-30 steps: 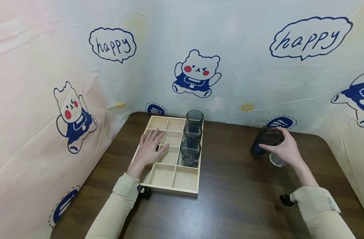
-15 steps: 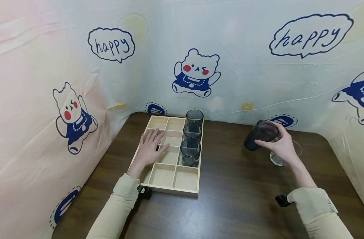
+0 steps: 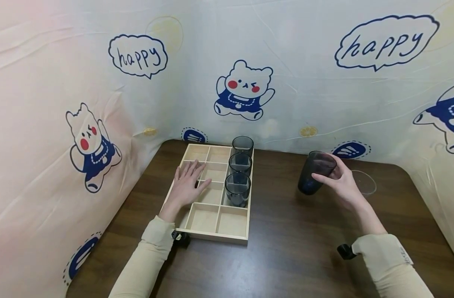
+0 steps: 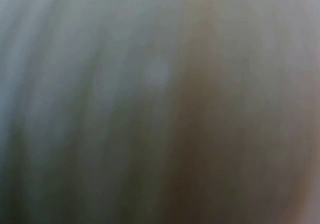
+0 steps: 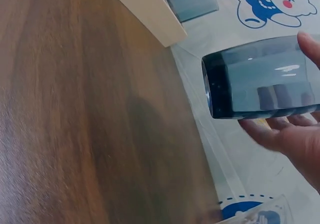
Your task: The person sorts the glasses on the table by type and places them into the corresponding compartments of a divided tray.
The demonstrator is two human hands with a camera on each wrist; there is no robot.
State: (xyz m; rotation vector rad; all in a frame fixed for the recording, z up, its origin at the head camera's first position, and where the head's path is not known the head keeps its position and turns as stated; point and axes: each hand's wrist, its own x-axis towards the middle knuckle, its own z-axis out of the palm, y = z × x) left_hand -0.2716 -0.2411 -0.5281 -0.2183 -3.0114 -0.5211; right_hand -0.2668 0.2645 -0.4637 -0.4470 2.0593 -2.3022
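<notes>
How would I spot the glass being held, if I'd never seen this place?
On the brown table, look to the right of the pale divided tray, where the person's right hand is. It grips a smoky, see-through tumbler. Unlike the three similar upright glasses in the tray, this one is tilted and in a hand.

Bear-printed cloth [image 3: 305,87] backs a brown table [image 3: 282,256] bearing, apparently, a clear glass [image 3: 365,183].

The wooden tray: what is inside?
Three dark glasses stand in the tray, along its right side. The left hand partly covers its left side; anything beneath is hidden.
</notes>
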